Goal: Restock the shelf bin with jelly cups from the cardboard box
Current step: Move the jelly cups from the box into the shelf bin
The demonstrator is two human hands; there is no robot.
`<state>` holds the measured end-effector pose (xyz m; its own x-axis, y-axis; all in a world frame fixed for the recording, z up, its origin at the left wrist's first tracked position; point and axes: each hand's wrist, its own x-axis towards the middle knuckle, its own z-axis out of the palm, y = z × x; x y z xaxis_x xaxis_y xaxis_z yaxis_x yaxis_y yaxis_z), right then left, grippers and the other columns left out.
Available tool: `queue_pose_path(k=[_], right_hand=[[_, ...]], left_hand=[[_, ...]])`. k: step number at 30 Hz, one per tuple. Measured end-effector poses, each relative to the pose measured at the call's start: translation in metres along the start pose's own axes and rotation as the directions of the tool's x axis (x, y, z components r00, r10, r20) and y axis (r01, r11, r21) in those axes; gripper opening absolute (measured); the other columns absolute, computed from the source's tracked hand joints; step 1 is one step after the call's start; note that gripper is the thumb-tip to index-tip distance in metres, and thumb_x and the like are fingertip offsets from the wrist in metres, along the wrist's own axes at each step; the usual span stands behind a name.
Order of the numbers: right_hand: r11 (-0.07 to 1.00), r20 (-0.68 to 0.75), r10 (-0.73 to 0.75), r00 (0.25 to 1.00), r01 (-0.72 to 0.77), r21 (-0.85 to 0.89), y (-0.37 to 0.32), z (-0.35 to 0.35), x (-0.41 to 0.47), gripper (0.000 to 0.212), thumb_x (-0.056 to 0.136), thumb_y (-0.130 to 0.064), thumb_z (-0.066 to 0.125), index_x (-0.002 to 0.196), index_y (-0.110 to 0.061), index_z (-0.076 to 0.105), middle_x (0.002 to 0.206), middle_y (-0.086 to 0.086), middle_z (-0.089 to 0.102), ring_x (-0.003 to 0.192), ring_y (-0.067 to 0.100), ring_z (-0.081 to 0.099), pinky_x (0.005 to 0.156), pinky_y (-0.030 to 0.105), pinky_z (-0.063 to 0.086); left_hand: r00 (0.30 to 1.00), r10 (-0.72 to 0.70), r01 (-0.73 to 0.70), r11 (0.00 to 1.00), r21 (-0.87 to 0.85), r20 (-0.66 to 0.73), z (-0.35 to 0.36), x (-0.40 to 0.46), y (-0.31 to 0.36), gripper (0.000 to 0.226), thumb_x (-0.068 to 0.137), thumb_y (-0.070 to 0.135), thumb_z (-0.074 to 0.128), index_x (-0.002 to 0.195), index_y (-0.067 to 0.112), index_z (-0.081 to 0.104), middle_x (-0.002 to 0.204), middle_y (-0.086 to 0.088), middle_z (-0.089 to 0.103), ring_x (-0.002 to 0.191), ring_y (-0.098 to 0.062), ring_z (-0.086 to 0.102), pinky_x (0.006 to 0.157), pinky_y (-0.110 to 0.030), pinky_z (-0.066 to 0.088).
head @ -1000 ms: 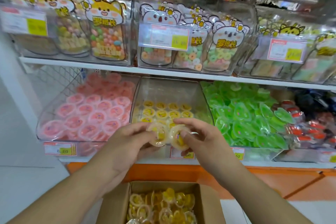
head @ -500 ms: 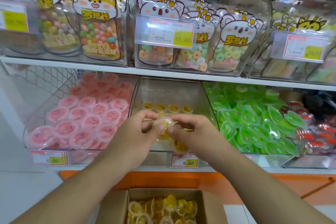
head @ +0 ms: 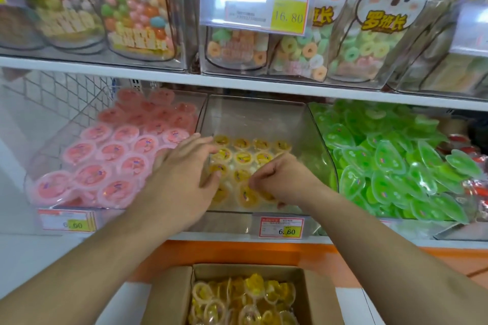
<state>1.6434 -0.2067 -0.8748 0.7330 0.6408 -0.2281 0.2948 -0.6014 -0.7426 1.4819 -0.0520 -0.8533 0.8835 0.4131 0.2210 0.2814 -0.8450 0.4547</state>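
A clear shelf bin (head: 264, 119) in the middle of the lower shelf holds several yellow jelly cups (head: 243, 157) in rows on its floor. My left hand (head: 182, 174) reaches into the bin's left side with straight, spread fingers resting on the cups and holds nothing. My right hand (head: 285, 179) is low in the bin's front, fingers curled, pinching a yellow jelly cup (head: 247, 195) that touches the front row. Below the shelf, an open cardboard box (head: 171, 295) holds several more yellow jelly cups (head: 245, 298).
A bin of pink jelly cups (head: 105, 166) stands to the left and a bin of green heart-shaped jellies (head: 383, 166) to the right. Candy bags (head: 290, 47) fill the shelf above. A price tag (head: 281, 227) hangs on the shelf edge.
Both hands, each with a yellow cup, moved forward from in front of the shelf into the middle bin. My left hand has let go of its cup and spread flat.
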Motion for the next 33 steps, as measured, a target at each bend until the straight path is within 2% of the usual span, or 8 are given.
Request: queue_pose_path(k=[3,7,10,15,18,26,30,33], right_hand=[[0.998,0.043,0.039,0.998,-0.037,-0.050,0.001,0.009,0.008,0.011,0.090,-0.023,0.078,0.082,-0.025,0.086,0.058,-0.010,0.067,0.051,0.009,0.061,0.050,0.027,0.057],[0.998,0.064,0.032,0.997,-0.028,-0.058,0.005,0.013,0.011,0.011,0.089,-0.023,0.079,0.084,-0.028,0.086,0.082,-0.003,0.079,0.076,0.023,0.075,0.061,0.040,0.066],[0.998,0.053,0.038,0.998,-0.036,-0.052,0.008,0.011,0.010,0.016,0.093,-0.018,0.075,0.086,-0.027,0.086,0.089,-0.002,0.081,0.087,0.023,0.077,0.060,0.036,0.065],[0.998,0.096,0.017,0.995,-0.010,-0.065,0.006,-0.005,0.000,0.023,0.098,-0.006,0.066,0.104,-0.020,0.083,0.095,-0.006,0.078,0.074,0.010,0.074,0.058,0.024,0.061],[0.991,0.097,0.020,0.995,-0.007,-0.134,0.009,-0.011,-0.003,0.022,0.094,-0.005,0.072,0.111,-0.018,0.077,0.082,-0.005,0.065,0.053,0.004,0.064,0.050,0.015,0.049],[0.983,0.003,0.000,1.000,0.000,-0.186,0.020,-0.009,0.002,0.021,0.087,0.005,0.071,0.083,-0.016,0.073,0.079,-0.003,0.072,0.066,0.000,0.068,0.054,0.022,0.052],[0.959,-0.051,0.009,0.999,-0.023,-0.283,0.020,-0.005,0.004,0.021,0.082,-0.002,0.078,0.073,-0.021,0.077,0.071,-0.009,0.073,0.068,0.002,0.065,0.055,0.015,0.046],[0.942,-0.088,-0.019,0.996,-0.012,-0.336,0.018,-0.005,0.003,0.017,0.082,-0.008,0.081,0.078,-0.024,0.076,0.085,-0.006,0.074,0.081,0.007,0.069,0.072,0.022,0.057]], left_hand=[[1.000,0.006,-0.006,1.000,0.014,0.005,0.003,0.001,0.000,0.044,0.100,0.039,0.058,0.143,0.029,0.054,0.162,0.014,0.037,0.156,-0.005,0.017,0.125,-0.042,0.015],[1.000,0.012,-0.012,1.000,0.021,0.017,0.004,0.000,-0.003,0.042,0.101,0.042,0.055,0.142,0.030,0.054,0.163,0.016,0.034,0.156,-0.002,0.010,0.125,-0.040,0.011],[1.000,0.006,-0.006,1.000,0.011,0.023,0.003,-0.003,-0.003,0.040,0.101,0.039,0.056,0.140,0.031,0.055,0.164,0.017,0.033,0.156,0.000,0.008,0.126,-0.040,0.010],[1.000,0.017,-0.017,1.000,0.001,0.018,0.001,-0.005,-0.002,0.039,0.102,0.039,0.055,0.140,0.031,0.055,0.163,0.018,0.033,0.156,0.001,0.007,0.125,-0.039,0.009],[1.000,0.022,-0.022,1.000,0.001,0.019,0.001,-0.006,-0.003,0.040,0.102,0.040,0.054,0.141,0.030,0.055,0.164,0.017,0.032,0.156,0.000,0.006,0.125,-0.039,0.009],[0.999,0.034,-0.034,0.999,-0.011,0.007,0.003,-0.005,-0.005,0.038,0.102,0.038,0.056,0.139,0.030,0.056,0.160,0.019,0.036,0.155,0.002,0.006,0.124,-0.036,0.009],[0.999,0.036,-0.036,0.999,-0.014,0.001,0.005,-0.005,-0.006,0.036,0.101,0.038,0.057,0.137,0.031,0.057,0.158,0.019,0.038,0.155,0.002,0.007,0.124,-0.037,0.009],[0.999,0.034,-0.034,0.999,-0.017,0.000,0.006,-0.005,-0.006,0.036,0.101,0.038,0.058,0.136,0.030,0.058,0.159,0.019,0.038,0.156,0.001,0.007,0.124,-0.039,0.010]])
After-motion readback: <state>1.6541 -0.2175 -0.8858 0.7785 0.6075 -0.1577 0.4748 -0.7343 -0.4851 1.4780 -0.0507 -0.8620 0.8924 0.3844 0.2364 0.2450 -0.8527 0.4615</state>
